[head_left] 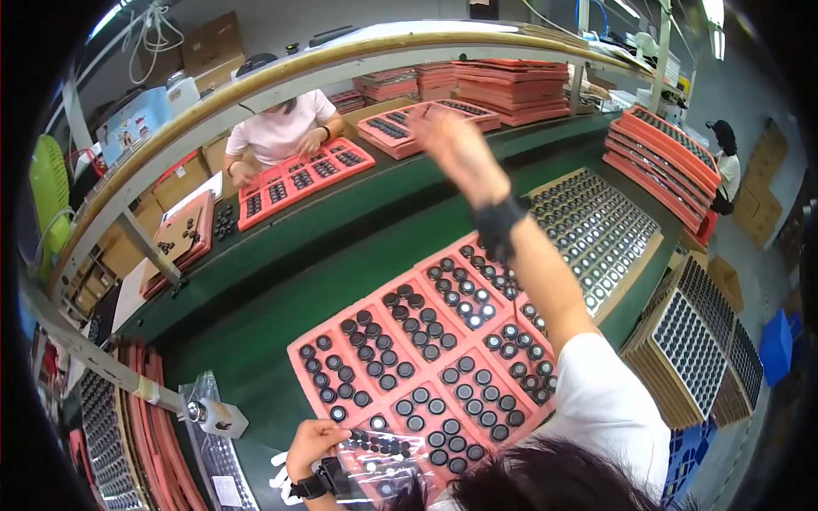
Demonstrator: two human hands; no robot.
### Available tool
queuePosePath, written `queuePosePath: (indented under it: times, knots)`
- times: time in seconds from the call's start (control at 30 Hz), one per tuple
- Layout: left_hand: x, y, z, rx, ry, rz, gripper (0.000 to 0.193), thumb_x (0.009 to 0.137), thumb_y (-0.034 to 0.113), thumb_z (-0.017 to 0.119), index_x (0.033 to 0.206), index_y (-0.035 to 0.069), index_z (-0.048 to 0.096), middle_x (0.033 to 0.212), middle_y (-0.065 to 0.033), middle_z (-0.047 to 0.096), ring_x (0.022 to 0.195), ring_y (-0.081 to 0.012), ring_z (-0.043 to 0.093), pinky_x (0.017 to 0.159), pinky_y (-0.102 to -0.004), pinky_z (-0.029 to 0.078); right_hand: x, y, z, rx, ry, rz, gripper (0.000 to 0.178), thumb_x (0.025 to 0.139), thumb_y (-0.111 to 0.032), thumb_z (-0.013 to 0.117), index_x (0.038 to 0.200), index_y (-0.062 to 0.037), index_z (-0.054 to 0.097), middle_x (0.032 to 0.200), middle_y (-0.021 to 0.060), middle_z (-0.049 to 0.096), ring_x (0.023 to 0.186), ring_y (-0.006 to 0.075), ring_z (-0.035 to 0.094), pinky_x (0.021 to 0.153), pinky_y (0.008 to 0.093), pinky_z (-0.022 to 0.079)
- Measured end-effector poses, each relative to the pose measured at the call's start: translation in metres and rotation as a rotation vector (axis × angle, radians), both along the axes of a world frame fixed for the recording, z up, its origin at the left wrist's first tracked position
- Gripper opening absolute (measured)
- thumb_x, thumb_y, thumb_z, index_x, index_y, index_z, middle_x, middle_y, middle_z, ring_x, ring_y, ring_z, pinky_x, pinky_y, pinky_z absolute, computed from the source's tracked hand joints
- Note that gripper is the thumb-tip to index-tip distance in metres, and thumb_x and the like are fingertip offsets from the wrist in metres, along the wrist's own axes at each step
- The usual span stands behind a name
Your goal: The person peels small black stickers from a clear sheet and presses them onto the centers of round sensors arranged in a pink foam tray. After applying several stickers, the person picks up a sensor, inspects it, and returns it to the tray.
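- My left hand (313, 444) pinches the edge of a clear plastic bag (396, 464) over the near corner of the pink tray (424, 370); dark round parts show through it, but I can't tell whether they lie inside or below.
- My right hand (456, 149) is stretched across the bench, beside the far pink tray (394, 152); its fingers look extended, yet blur keeps me from telling whether it holds anything.
- Round black parts (365, 353) sit in every compartment I can see clearly in the near tray, so I'd judge most of it filled. The corner under the bag and the stretch behind my right forearm I can't check.
- Beyond, a board (627, 278) carries close rows of silver-topped parts.
- Across the bench, a co-worker (281, 136) has both hands at another pink tray (311, 191); its compartments hold parts, while loose black pieces (224, 223) beside it look left over to be placed.
- Stacked pink trays (511, 94) stand farthest back.
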State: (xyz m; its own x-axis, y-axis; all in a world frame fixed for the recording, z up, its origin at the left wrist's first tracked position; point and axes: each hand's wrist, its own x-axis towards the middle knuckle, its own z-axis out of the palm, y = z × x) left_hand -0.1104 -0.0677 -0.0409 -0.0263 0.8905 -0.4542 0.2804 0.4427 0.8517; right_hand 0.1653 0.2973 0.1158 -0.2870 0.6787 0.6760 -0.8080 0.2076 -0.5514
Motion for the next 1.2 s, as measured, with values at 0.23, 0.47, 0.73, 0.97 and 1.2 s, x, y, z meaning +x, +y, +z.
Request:
queuePosePath:
  times: [0.23,0.47,0.73,0.97,1.2]
  knots:
    - [-0.002,0.003,0.002,0.018,-0.030,0.018,0.014,0.076,0.007,0.064,0.064,0.000,0.058,0.056,-0.0011,0.055,0.045,-0.0071,0.050,0.041,-0.0190,0.038,0.038,0.078,0.051,-0.312,0.189,-0.082,0.018,0.084,-0.003,0.052,0.098,0.0075,0.047,0.107,0.0184,0.048,0.102,0.0313,0.050,0.096,0.0408,0.041]
    - [0.000,0.000,-0.002,0.025,-0.048,0.029,0.015,0.076,0.007,0.063,0.064,0.000,0.058,0.055,-0.0010,0.054,0.045,-0.0073,0.050,0.041,-0.0190,0.039,0.036,0.087,0.062,-0.185,0.180,-0.251,0.017,0.082,0.001,0.055,0.096,0.0088,0.048,0.092,0.0159,0.054,0.089,0.0276,0.056,0.087,0.0398,0.049]
    - [-0.002,0.003,-0.006,0.033,-0.096,0.041,0.012,0.074,0.009,0.066,0.071,-0.002,0.062,0.055,0.0010,0.054,0.044,-0.0045,0.048,0.040,-0.0174,0.036,0.036,0.085,0.068,-0.241,0.166,-0.265,0.018,0.081,0.002,0.055,0.096,0.0092,0.048,0.091,0.0145,0.055,0.088,0.0261,0.057,0.085,0.0384,0.051]
    - [0.002,0.004,-0.005,0.038,-0.095,0.036,0.014,0.075,0.009,0.065,0.066,-0.001,0.060,0.054,0.0006,0.053,0.043,-0.0055,0.048,0.040,-0.0178,0.036,0.030,0.082,0.070,-0.260,0.159,-0.351,0.018,0.084,-0.004,0.053,0.099,0.0068,0.050,0.099,0.0145,0.055,0.095,0.0277,0.056,0.087,0.0321,0.048]
    - [-0.004,-0.001,-0.008,0.120,-0.056,-0.038,0.018,0.077,0.013,0.065,0.064,0.002,0.059,0.051,0.0005,0.051,0.042,-0.0062,0.048,0.039,-0.0192,0.035,0.060,0.144,0.064,-0.159,-0.087,-0.222,0.013,0.084,-0.008,0.052,0.088,0.0039,0.055,0.089,0.0153,0.059,0.090,0.0224,0.058,0.081,0.0327,0.049]
